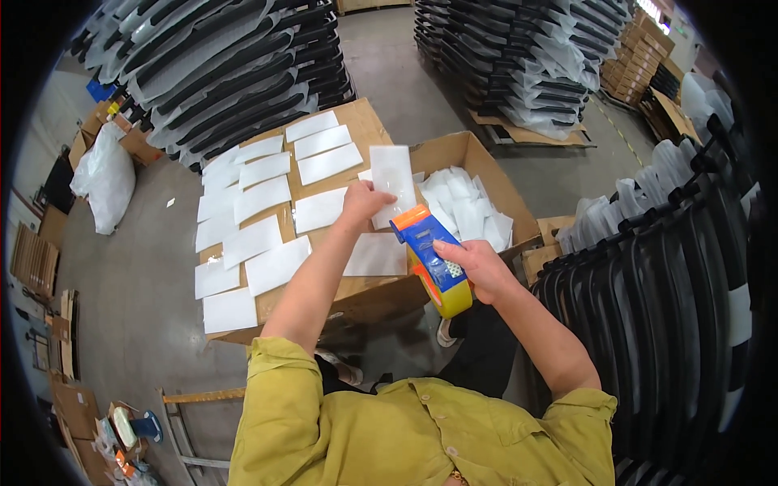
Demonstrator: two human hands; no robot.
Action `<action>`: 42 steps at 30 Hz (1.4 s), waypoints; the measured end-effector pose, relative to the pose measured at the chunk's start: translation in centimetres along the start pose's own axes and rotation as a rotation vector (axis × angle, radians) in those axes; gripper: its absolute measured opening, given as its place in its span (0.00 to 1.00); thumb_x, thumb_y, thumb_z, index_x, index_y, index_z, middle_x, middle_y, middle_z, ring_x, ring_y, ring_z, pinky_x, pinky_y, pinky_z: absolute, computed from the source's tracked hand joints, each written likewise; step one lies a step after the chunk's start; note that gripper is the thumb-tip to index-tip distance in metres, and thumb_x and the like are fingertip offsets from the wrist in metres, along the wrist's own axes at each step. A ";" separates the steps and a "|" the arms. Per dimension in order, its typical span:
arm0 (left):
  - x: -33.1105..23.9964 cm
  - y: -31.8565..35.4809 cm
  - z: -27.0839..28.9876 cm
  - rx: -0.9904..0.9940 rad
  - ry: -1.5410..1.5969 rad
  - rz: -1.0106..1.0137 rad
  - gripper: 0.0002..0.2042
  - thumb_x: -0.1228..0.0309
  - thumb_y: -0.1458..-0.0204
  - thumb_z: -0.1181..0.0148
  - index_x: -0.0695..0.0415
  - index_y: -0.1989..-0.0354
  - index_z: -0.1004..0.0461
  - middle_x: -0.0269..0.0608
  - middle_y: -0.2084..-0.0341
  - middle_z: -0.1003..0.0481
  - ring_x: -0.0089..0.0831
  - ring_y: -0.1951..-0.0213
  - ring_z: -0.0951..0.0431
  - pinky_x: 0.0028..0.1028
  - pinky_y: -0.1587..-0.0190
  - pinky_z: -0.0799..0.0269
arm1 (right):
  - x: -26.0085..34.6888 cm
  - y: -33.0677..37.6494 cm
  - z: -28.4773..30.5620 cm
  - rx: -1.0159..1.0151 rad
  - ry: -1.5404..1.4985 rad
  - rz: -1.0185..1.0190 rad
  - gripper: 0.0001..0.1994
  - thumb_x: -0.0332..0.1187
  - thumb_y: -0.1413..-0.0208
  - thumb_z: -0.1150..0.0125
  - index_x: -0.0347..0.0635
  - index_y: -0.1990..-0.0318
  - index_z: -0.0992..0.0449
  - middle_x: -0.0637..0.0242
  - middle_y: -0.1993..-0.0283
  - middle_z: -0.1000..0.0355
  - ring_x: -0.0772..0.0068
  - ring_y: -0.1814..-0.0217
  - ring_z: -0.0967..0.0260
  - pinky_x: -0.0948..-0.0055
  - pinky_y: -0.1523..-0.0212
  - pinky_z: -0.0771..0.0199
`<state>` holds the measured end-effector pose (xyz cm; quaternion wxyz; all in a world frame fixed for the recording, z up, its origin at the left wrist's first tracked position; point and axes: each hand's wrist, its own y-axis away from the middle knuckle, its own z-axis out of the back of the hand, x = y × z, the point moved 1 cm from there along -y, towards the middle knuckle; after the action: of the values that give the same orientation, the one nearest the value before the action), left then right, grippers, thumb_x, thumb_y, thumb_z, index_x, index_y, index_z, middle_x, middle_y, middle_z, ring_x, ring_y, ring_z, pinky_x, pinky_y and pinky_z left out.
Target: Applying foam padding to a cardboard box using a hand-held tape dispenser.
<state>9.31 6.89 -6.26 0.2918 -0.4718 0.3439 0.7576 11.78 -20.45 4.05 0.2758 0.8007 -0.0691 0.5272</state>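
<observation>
My left hand (pixel 365 202) pinches a white foam sheet (pixel 392 166) at its lower left edge, holding it up above the cardboard table top. In my right hand (pixel 480 267) is a blue and orange tape dispenser (pixel 433 247) with a yellowish roll of tape on it. The dispenser's orange end lies close to the foam sheet's lower right edge; whether they touch I cannot tell. Several more white sheets (pixel 263 241) are spread in rows over the brown cardboard surface (pixel 365 121). Right of them, an open carton (pixel 506 182) holds a heap of loose white sheets (pixel 462 198).
Tall stacks of black parts wrapped in clear film (pixel 219 77) stand behind the table, with another stack (pixel 519 65) at the back. Close on my right are upright black parts (pixel 640 324). A metal frame (pixel 190 429) stands at lower left, a white plastic bag (pixel 109 178) further off.
</observation>
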 end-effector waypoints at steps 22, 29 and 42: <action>-10.1 15.8 -1.8 -0.048 0.821 -0.057 0.13 0.70 0.49 0.48 0.63 0.57 0.36 0.41 0.64 0.29 0.35 0.67 0.24 0.35 0.64 0.23 | -3.4 11.0 -1.2 -0.033 0.179 0.176 0.15 0.36 0.52 0.41 0.31 0.63 0.28 0.68 0.70 0.29 0.86 0.69 0.36 0.82 0.67 0.33; -12.3 27.1 -8.9 0.240 -0.152 -1.285 0.13 0.75 0.62 0.45 0.55 0.64 0.32 0.36 0.75 0.29 0.35 0.73 0.27 0.29 0.75 0.31 | -6.0 9.4 2.1 -0.059 -0.243 0.033 0.15 0.38 0.47 0.48 0.33 0.62 0.28 0.64 0.67 0.28 0.78 0.67 0.30 0.79 0.65 0.30; -8.0 26.5 -5.0 -0.149 -0.830 -0.903 0.29 0.68 0.65 0.37 0.58 0.50 0.39 0.50 0.55 0.34 0.43 0.54 0.33 0.40 0.46 0.43 | -12.5 12.8 6.5 -0.338 -0.359 -0.058 0.13 0.33 0.48 0.46 0.30 0.63 0.28 0.62 0.66 0.27 0.74 0.68 0.29 0.76 0.63 0.29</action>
<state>-5.32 -13.73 5.98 0.6594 -0.2559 -0.0861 0.7017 6.43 -36.78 -4.20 0.4043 0.8257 -0.1811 0.3492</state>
